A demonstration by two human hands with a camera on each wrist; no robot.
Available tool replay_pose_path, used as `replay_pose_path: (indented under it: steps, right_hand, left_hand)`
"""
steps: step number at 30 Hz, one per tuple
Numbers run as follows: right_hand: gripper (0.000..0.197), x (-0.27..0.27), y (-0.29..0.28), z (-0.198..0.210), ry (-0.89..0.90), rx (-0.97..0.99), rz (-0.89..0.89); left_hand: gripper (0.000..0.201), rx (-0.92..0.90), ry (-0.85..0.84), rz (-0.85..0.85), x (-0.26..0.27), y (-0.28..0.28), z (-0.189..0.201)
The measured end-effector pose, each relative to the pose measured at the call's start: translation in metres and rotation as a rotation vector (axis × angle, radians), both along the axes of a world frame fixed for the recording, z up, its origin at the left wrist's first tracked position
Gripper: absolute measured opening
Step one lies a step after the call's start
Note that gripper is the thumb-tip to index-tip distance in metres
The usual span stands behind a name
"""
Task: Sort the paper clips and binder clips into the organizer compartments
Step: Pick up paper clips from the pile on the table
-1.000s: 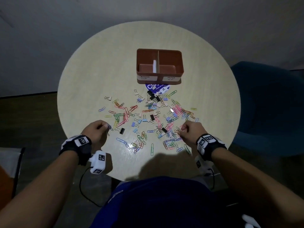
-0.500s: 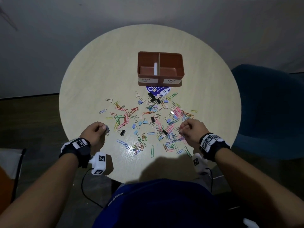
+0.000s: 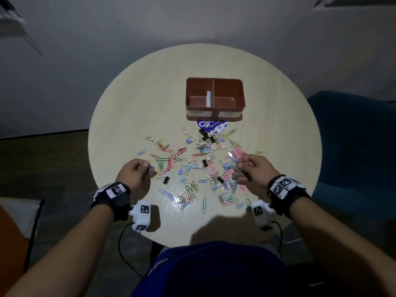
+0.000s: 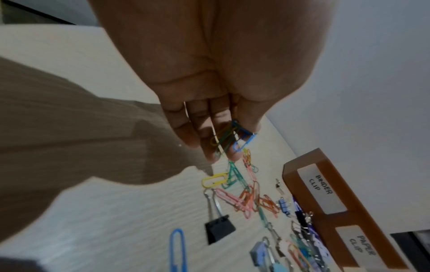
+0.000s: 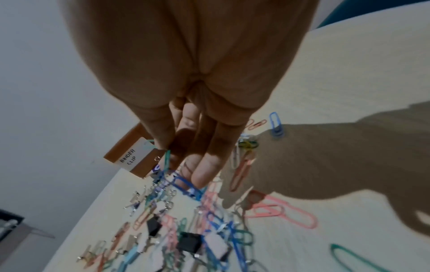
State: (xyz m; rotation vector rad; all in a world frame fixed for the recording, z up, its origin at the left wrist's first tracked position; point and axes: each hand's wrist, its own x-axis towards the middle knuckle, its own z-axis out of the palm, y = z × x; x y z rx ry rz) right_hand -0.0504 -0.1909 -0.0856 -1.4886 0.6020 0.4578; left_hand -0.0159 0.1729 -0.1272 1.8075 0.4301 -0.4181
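A brown two-compartment organizer stands at the table's far middle, labelled BINDER CLIP on the left and PAPER CLIP on the right. Coloured paper clips and binder clips lie scattered in front of it. My left hand hovers at the pile's left edge and grips a small bunch of paper clips, blue, green and yellow. My right hand is lifted over the pile's right side and pinches a few paper clips, one green, between thumb and fingers.
The round beige table has bare wood around the organizer. A purple round label lies just before the organizer. A blue chair stands to the right. A black binder clip lies near my left hand.
Both hands have risen off the table and drifted slightly forward with clips in their fingers. The right hand has lifted paper clips from the pile's right side.
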Motion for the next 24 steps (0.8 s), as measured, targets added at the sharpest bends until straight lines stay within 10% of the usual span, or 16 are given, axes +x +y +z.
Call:
replay_pose_path:
  steps: [12,24]
  right_hand:
    - [0.013,0.067,0.005,0.043,-0.002,0.081,-0.103]
    - [0.019,0.178,-0.015,0.096,-0.237,-0.045,-0.191]
  left_hand:
    - [0.02,-0.366,0.152,0.06,0.044,-0.07,0.041]
    - [0.015,-0.086,-0.153,-0.269,0.161,-0.183,0.111]
